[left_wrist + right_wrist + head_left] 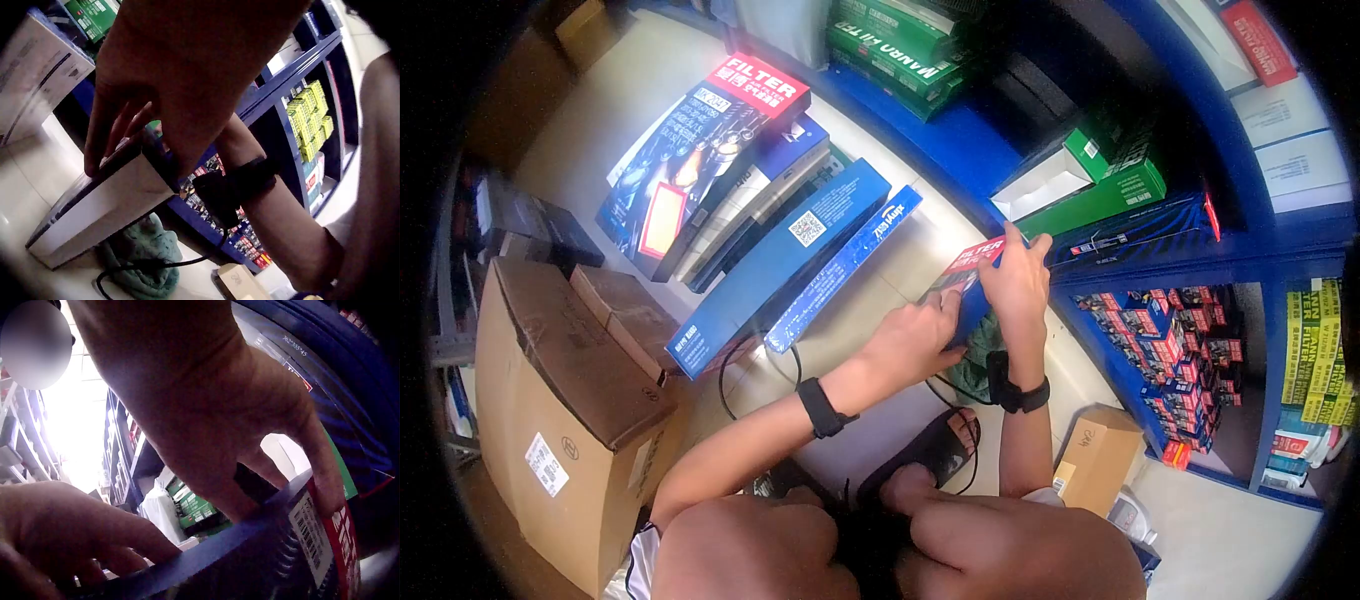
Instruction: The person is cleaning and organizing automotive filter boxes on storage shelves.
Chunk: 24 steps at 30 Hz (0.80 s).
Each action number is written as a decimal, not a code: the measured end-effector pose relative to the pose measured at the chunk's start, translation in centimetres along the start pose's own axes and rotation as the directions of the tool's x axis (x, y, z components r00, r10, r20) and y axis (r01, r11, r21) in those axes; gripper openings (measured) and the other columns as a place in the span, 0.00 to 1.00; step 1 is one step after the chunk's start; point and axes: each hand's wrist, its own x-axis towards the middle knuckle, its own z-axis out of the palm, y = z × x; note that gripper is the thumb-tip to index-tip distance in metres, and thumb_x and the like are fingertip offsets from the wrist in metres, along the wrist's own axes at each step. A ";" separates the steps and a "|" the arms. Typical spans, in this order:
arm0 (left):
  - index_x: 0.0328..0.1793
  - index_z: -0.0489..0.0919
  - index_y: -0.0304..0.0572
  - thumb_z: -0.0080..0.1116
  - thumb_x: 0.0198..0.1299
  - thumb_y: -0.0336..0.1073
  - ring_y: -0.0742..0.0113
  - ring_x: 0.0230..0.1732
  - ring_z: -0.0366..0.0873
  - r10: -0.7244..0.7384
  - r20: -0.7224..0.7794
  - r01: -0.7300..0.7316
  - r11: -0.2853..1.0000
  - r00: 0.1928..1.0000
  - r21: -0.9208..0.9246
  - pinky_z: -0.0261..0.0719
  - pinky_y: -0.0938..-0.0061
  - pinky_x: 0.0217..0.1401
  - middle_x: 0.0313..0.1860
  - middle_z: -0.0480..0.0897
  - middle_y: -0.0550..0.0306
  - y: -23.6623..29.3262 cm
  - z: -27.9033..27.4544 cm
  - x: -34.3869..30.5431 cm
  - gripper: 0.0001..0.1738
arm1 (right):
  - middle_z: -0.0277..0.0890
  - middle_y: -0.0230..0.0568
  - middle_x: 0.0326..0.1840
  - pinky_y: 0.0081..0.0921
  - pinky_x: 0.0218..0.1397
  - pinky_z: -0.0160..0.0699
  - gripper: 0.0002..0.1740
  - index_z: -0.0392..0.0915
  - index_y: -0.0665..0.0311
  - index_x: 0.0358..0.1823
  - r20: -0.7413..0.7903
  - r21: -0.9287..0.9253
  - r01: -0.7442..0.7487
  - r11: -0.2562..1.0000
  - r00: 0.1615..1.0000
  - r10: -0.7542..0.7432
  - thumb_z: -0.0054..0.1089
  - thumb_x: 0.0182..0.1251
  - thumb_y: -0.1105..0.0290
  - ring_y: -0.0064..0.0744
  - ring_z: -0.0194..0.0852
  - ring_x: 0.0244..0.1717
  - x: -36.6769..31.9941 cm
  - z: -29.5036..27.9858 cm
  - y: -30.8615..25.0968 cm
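Note:
Both hands hold a blue box with a red "FILTER" end [972, 262] above the floor. My left hand [908, 338] grips its near part, fingers over the edge. At the red end, my right hand [1018, 290] grips the box near the shelf. In the left wrist view, the left hand [169, 75] spans the narrow white side of the box [109, 203]. The right wrist view shows the right hand [194, 412] with fingers over the edge of the box [244, 556] beside a barcode label, and the left hand [81, 528] further along.
Several filter boxes [805, 228] lean in a row on the floor at left. Brown cartons [580, 400] stand nearer. Blue shelving [1080, 290] on the right holds green boxes [1100, 200] and small packs. A green cloth [147, 256] and a black cable lie near the feet.

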 end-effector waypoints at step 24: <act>0.64 0.76 0.29 0.51 0.84 0.47 0.28 0.54 0.85 -0.113 -0.021 0.094 0.908 0.993 -0.409 0.79 0.43 0.58 0.47 0.84 0.23 -4.1 1.3 1.0 0.24 | 0.87 0.73 0.49 0.53 0.58 0.86 0.57 0.52 0.82 0.84 0.000 0.221 0.104 0.970 0.994 -0.107 0.75 0.60 0.63 0.69 0.89 0.50 -0.8 1.2 0.3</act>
